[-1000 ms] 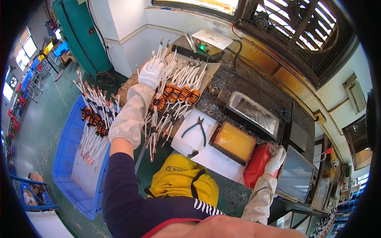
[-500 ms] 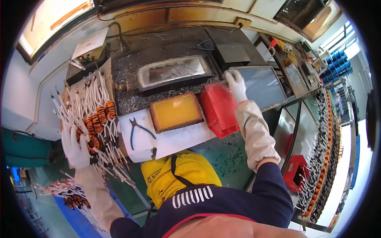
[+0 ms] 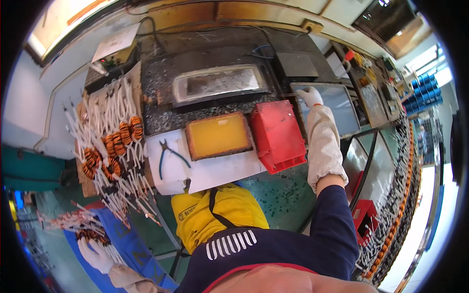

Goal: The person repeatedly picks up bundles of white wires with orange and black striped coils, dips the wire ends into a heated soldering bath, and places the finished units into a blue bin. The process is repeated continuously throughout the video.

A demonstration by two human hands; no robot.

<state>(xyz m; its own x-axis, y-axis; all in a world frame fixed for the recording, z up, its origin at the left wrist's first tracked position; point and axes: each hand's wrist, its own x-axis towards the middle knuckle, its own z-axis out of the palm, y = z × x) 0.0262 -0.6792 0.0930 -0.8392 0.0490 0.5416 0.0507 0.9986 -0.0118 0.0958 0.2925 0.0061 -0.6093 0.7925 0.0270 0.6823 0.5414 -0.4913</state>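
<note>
My left hand (image 3: 96,255), in a white glove, reaches into the blue crate (image 3: 132,246) at lower left. Its fingers look stretched out along orange-and-black wound coils (image 3: 93,236) with white leads; whether they touch a coil cannot be made out. My right hand (image 3: 311,96), gloved too, is over the left edge of a grey rectangular tray (image 3: 337,110). Its fingers are curled together, and what they hold, if anything, is hidden. Just left of it stands a red plastic bin (image 3: 277,134), apart from the fingers.
More coils (image 3: 117,145) with long white leads lie on a board at left. Pliers (image 3: 168,156) rest on white paper, beside a yellow-filled tray (image 3: 218,136). Behind is a framed metal basin (image 3: 217,84). A rack of coils (image 3: 391,229) runs along the right.
My left hand has moved down from the coils on the board to the blue crate. My right hand has left the red bin's top edge and shifted right over the grey tray.
</note>
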